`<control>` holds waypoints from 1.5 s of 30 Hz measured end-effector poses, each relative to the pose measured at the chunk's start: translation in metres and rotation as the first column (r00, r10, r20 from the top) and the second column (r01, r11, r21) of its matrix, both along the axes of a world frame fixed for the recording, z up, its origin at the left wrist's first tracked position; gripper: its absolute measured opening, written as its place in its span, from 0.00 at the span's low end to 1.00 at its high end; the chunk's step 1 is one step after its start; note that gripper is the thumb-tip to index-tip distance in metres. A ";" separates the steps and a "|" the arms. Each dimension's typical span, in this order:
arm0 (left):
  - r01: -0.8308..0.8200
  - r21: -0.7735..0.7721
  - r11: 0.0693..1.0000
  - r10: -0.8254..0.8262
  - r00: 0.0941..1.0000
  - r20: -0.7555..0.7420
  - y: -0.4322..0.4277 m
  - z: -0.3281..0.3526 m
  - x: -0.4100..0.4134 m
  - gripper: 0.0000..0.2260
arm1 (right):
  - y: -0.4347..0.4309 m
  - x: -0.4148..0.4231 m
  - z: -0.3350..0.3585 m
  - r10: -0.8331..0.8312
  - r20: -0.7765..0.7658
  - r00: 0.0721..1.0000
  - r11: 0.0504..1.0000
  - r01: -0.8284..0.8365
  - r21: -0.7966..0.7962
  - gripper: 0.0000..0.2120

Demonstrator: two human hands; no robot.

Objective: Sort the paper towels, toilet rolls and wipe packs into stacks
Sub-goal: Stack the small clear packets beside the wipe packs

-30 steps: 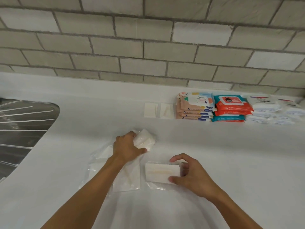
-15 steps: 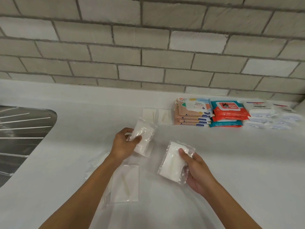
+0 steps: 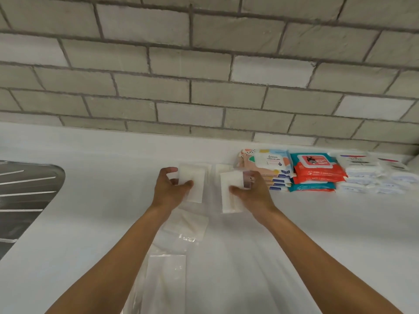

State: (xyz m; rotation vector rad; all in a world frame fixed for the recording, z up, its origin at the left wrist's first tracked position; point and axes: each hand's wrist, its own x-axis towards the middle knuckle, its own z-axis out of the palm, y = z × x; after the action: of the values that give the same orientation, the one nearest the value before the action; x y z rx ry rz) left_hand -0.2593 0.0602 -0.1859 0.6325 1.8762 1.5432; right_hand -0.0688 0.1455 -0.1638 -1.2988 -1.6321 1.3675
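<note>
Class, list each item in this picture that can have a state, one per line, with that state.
Left grip: holds left pack.
Right grip: holds right pack.
Peach wipes: stacked by the wall.
Red and teal wipes: stacked beside the peach.
White wipes: stacked, far right.
Loose packs: lying flat on the counter, unsorted.

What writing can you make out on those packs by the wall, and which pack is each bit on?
"Sealove": lid of the top peach wipe pack; line beneath blurred.
"EASY", apparently: front edge of the red wipe pack; lid label blurred.
White wipe packs: labels unreadable.
</note>
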 end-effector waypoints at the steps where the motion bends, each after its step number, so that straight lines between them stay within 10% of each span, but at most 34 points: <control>1: 0.008 -0.005 1.000 -0.008 0.999 -0.031 0.007 -0.001 -0.002 0.25 | 0.007 -0.006 0.000 -0.008 0.022 1.000 0.999 0.007 0.045 0.24; 20: 0.092 -0.300 0.949 -0.204 0.907 -0.368 0.105 -0.031 -0.018 0.27 | 0.083 -0.087 -0.035 -0.131 0.496 0.858 0.953 -0.029 0.301 0.36; 30: -0.016 -0.488 0.873 -0.371 0.626 -0.686 0.101 -0.056 -0.015 0.27 | 0.065 -0.086 -0.057 -0.147 0.727 0.670 0.867 -0.267 0.421 0.35; 37: 0.003 -0.508 0.862 -0.415 0.579 -0.702 0.099 -0.062 -0.019 0.25 | 0.067 -0.084 -0.090 -0.130 0.652 0.747 0.752 -0.354 0.556 0.11; 45: -0.004 -0.540 0.842 -0.450 0.548 -0.705 0.099 -0.060 -0.016 0.24 | 0.072 -0.086 -0.095 -0.032 0.697 0.717 0.843 -0.355 0.404 0.21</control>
State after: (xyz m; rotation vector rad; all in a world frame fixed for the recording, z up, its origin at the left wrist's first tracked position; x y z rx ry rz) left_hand -0.2756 0.1595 -0.2462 1.4572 2.5657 0.4994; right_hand -0.1551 0.2172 -0.2589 -1.4085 -2.4554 0.4212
